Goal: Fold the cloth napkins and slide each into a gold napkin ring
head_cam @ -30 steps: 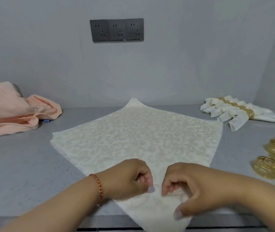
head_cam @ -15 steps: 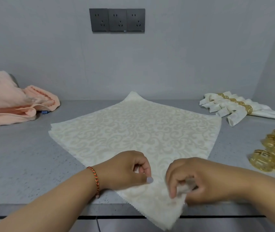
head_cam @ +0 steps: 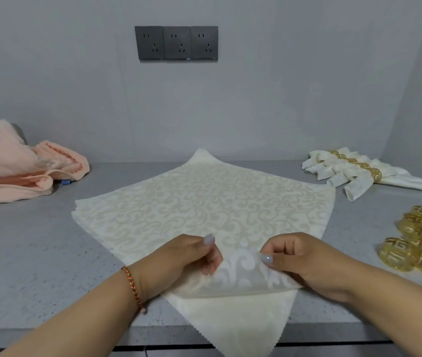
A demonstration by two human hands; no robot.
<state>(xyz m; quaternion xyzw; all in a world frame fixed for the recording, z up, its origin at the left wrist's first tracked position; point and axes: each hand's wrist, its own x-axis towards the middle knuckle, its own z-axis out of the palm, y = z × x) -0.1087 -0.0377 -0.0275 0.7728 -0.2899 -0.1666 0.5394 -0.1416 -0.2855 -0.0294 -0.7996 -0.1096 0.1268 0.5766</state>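
Spreading beyond the grip across the grey counter (head_cam: 24, 253) is the cream napkin stack (head_cam: 204, 202), its near corner overhanging the edge. Left hand (head_cam: 179, 261) and right hand (head_cam: 302, 261) each pinch the top napkin's folded-back corner (head_cam: 243, 274). Right of the grip, loose gold rings (head_cam: 421, 243); beyond them, finished ringed napkins (head_cam: 354, 171).

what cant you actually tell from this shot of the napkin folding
All from the head view:
- How many napkins are in the stack: only layered edges show at its left corner.
- The stack's near corner: hangs over the counter edge, cut off by the frame bottom.
- Fingertips of the left hand and right hand: tucked under the lifted corner flap.
- Count of loose gold rings: overlapping, partly cut by the right edge.
- What lies beneath the peach towel.
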